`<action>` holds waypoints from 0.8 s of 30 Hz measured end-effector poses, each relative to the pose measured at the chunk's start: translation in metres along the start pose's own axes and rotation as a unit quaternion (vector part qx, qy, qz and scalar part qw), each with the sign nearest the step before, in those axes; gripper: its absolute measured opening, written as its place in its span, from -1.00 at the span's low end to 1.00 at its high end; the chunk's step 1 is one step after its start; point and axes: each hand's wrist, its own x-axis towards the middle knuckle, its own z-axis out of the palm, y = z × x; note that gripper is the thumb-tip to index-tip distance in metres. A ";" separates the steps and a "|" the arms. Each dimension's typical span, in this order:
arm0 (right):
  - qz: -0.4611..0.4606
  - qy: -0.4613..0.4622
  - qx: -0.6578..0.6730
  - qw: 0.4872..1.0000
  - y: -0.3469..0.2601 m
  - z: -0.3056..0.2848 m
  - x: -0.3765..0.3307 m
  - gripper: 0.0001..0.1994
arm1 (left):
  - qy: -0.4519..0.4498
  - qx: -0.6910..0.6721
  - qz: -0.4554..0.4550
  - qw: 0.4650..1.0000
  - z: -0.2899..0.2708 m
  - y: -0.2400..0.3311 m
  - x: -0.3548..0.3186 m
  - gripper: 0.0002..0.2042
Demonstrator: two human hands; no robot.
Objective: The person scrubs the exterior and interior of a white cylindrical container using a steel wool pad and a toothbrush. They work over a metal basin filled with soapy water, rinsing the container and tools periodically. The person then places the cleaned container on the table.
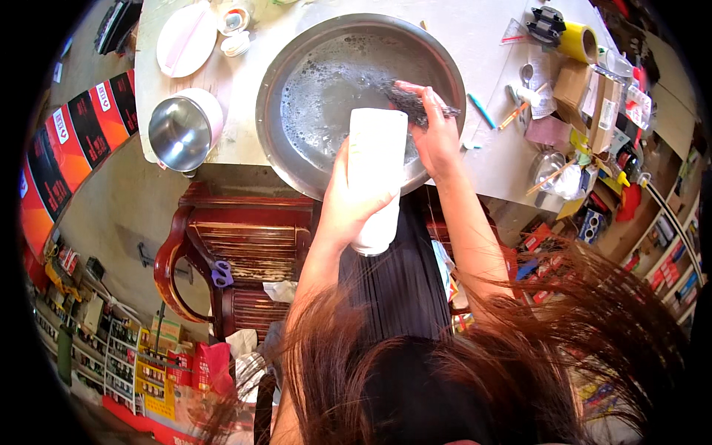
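Left hand (356,200) gripped white bottle (376,174) upright-tilted; just right, right hand's fingers (430,100) closed on dark hair bundle (411,102) over basin (297,52).

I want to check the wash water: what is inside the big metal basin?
The basin holds shallow foamy water and a dark bundle of hair gripped by the right hand. The white bottle in the left hand covers part of its near side.

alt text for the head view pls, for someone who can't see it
Seen from above, the left hand tips a white bottle over a wide metal basin of soapy water, while the right hand holds a dark hair bundle in it. The basin sits on a cluttered white table beside a steel bowl.
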 end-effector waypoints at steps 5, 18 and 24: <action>0.009 0.050 -0.270 0.962 0.023 -0.014 0.031 -0.46 | 0.005 0.010 0.003 1.000 -0.009 -0.004 0.006 -0.09; 0.008 -0.045 0.027 0.999 0.038 -0.007 0.005 -0.71 | -0.003 -0.007 -0.060 0.998 -0.018 -0.015 0.020 -0.21; 0.144 -0.145 0.020 0.979 0.011 -0.009 -0.003 -0.39 | -0.012 0.089 0.008 0.996 -0.013 -0.016 0.019 -0.08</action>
